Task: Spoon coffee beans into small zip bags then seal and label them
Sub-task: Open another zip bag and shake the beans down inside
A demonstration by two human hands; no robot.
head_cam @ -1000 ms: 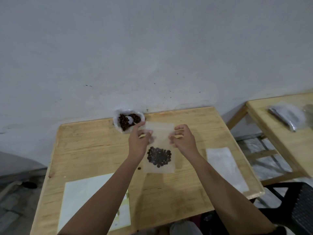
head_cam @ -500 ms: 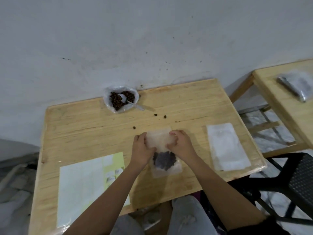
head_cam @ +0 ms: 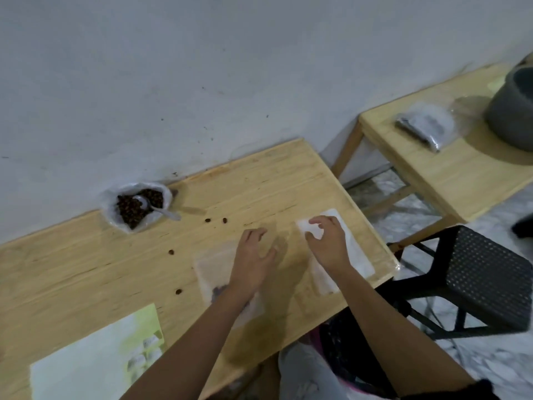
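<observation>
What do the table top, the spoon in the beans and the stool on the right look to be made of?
Table top: pale wood, matte, with visible grain lines. Spoon: likely whitish plastic, glossy and translucent; too small to be sure. Stool: black plastic by its look, its seat a perforated mesh pattern.

On the desk [head_cam: 259,183], a sack of beans [head_cam: 135,206] sits back left against the wall, a spoon [head_cam: 161,210] in it. Loose beans [head_cam: 215,220] lie before it. A filled bag [head_cam: 213,267] lies mid-desk, empty bags [head_cam: 357,255] to its right, a sheet [head_cam: 95,359] front left.
</observation>
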